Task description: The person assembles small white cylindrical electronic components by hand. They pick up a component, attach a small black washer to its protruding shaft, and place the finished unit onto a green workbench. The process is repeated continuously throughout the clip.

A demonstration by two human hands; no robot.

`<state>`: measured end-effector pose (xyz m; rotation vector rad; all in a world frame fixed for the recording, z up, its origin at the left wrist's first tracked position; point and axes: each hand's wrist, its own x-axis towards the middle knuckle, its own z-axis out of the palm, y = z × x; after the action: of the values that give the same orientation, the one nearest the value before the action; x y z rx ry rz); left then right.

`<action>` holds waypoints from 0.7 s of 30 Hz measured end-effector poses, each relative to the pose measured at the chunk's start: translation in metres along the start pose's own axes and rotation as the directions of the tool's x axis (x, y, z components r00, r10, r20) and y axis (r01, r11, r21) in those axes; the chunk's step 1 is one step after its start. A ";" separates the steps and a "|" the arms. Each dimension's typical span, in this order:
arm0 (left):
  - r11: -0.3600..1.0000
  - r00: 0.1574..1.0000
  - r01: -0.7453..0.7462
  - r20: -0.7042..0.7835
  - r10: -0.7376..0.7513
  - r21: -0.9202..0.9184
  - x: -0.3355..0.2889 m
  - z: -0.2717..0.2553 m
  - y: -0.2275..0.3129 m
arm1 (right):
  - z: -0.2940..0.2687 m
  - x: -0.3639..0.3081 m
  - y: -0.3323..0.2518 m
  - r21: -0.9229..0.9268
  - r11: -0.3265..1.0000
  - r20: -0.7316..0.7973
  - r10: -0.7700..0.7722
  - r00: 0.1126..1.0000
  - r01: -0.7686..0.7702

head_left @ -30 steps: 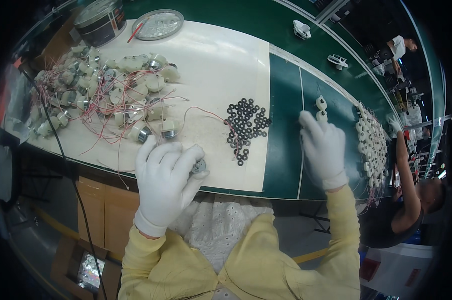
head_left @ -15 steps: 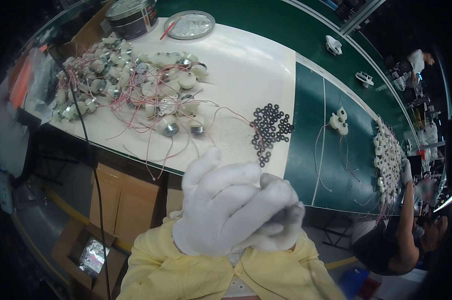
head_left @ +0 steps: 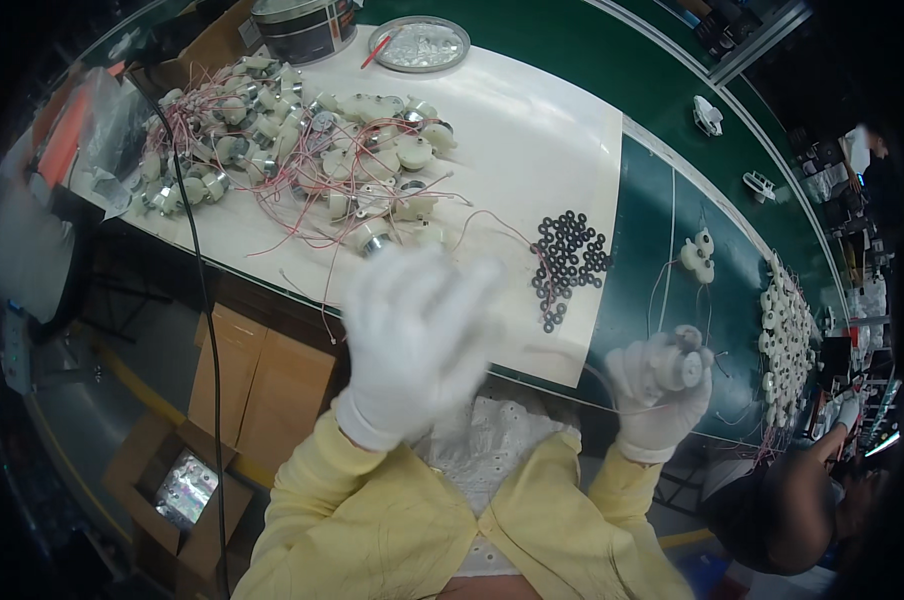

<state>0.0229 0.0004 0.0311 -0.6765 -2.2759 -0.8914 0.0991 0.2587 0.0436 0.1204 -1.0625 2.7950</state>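
Note:
My left hand [head_left: 407,335], in a white glove, is over the near edge of the white table beside the pile of small geared motors [head_left: 322,165]. Motion smears its fingers, so their grip cannot be made out. Off to the right, my gloved right hand [head_left: 642,405] is closed round a small geared motor [head_left: 680,370] with a pale plastic housing, above the green mat's near edge. Pink and red wires trail from the heaped motors. Between the hands, farther back, lie many small black rings [head_left: 569,262] on the white tabletop, with a thin wire across them.
A few pale motors [head_left: 699,256] rest on the green mat [head_left: 637,235], and rows of more stand at its far right, near a co-worker [head_left: 787,500]. A round dish [head_left: 419,46] and a tub [head_left: 304,28] are at the back. Open cardboard boxes [head_left: 262,390] stand below left.
My hands have parted from close together before my chest. The left has moved forward toward the motor pile; the right has gone right over the green mat, with the motor now showing in it.

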 end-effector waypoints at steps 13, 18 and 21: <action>0.942 0.986 0.071 0.122 -0.117 0.327 0.024 0.009 -0.027 | -0.017 0.022 -0.034 -0.898 -0.294 0.267 0.229 0.936 0.328; 0.954 0.992 0.055 0.090 -0.085 0.296 0.020 0.018 -0.028 | -0.020 0.019 -0.037 -0.879 -0.354 0.278 0.162 0.947 0.319; 0.947 0.986 0.080 0.117 -0.121 0.310 0.015 0.018 -0.023 | -0.018 0.014 -0.027 -0.873 -0.406 0.244 0.118 0.962 0.271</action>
<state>-0.0077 0.0021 0.0211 -0.4983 -2.5162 -0.5331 0.0896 0.2925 0.0499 0.2758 -2.8763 0.5623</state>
